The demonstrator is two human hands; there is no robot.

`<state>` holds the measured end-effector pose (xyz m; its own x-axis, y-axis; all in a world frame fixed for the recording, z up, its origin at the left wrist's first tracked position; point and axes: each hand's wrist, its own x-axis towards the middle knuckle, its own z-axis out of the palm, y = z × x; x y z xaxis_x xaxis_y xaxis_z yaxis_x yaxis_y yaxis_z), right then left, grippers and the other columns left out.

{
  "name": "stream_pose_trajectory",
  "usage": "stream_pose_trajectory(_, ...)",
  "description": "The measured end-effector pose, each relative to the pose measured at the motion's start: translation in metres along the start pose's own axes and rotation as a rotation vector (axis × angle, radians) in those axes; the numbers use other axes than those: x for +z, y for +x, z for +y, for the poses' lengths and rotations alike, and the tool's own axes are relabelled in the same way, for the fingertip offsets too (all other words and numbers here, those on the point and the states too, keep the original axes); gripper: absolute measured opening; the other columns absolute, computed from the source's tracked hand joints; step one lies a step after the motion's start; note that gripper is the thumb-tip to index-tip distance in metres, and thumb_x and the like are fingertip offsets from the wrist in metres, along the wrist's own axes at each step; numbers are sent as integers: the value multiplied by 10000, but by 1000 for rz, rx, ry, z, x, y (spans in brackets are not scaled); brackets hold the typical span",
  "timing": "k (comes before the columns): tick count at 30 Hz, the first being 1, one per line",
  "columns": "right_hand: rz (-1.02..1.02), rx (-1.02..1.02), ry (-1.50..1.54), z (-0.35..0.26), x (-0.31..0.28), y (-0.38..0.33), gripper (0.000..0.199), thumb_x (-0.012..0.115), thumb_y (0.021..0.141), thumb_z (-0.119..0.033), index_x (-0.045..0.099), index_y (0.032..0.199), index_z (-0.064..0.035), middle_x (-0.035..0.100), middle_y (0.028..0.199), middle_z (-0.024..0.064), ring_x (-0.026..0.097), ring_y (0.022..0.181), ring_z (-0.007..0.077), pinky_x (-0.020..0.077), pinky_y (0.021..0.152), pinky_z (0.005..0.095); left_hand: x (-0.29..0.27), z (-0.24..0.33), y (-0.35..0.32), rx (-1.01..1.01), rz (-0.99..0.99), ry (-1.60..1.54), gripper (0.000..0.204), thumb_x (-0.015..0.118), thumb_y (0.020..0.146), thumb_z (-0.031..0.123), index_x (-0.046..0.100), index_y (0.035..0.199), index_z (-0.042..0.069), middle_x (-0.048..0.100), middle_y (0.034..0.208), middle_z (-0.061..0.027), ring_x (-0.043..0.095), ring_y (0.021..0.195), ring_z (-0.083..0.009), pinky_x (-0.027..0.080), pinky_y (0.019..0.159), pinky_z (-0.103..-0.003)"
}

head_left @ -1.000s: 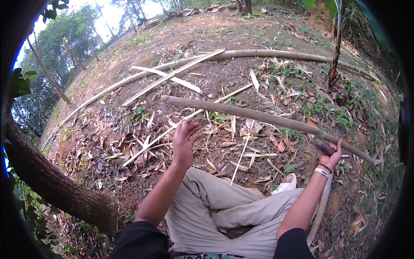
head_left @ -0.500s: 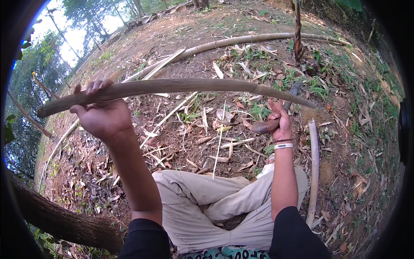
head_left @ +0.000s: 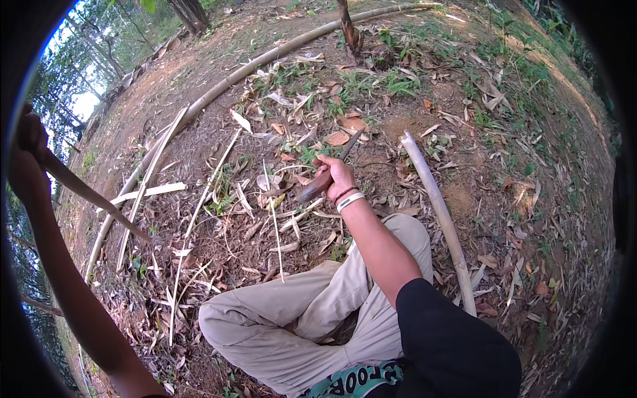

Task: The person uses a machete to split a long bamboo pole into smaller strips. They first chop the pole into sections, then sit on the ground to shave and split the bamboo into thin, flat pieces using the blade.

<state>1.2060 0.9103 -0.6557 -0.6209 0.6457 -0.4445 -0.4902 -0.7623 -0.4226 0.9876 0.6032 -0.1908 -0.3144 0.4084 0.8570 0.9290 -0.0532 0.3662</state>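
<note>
At the far left rim, my left hand (head_left: 30,156) is closed around a brown, slightly curved wooden stick (head_left: 93,192). The stick's free end slopes down to the right over the ground, while the upper part of the hand falls into shadow. In front of my bent legs, my right hand (head_left: 340,175) grips a knife by its thick wooden handle (head_left: 313,188). Its dark blade (head_left: 352,143) points up and to the right, apart from the stick.
A long bamboo pole (head_left: 265,60) arcs across the slope. Pale split strips (head_left: 151,178) and dry leaves lie about. To the right rests a shorter pole (head_left: 441,215). A thin trunk (head_left: 348,26) rises beyond; my beige-trousered legs (head_left: 265,312) are folded below.
My left hand has swung the stick far to the left, away from the knife. The view has shifted, and my right hand still holds the knife, now nearer the middle.
</note>
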Motion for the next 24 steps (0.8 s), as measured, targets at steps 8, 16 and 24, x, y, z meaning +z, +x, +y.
stream_pose_trajectory(8, -91, -497, -1117, -160, -18, -52, 353, 735, 821, -81, 607, 1125, 46, 703, 792, 95, 590, 612, 97, 480, 566, 241, 175, -62, -244, -207, -816, 483, 383, 307, 1041, 371, 500, 985, 44, 509, 558, -132, 485, 440, -258, 404, 444, -434)
stream_pose_trajectory(16, 814, -388, -2136, -218, -212, -134, 363, 854, 686, -297, 688, 787, 10, 687, 803, 229, 684, 789, 378, 539, 733, 439, 220, -105, -352, -433, -1119, 279, 348, 335, 1033, 370, 480, 997, 55, 577, 650, -244, 589, 636, -459, 463, 616, -566)
stream_pose_trajectory(24, 913, -200, -2207, -181, -284, -114, 582, 929, 534, -335, 706, 915, 43, 704, 906, 247, 696, 881, 378, 559, 800, 424, 216, -142, -375, -534, -1147, 162, 343, 355, 1037, 349, 497, 1053, 38, 590, 697, -271, 584, 690, -482, 457, 672, -569)
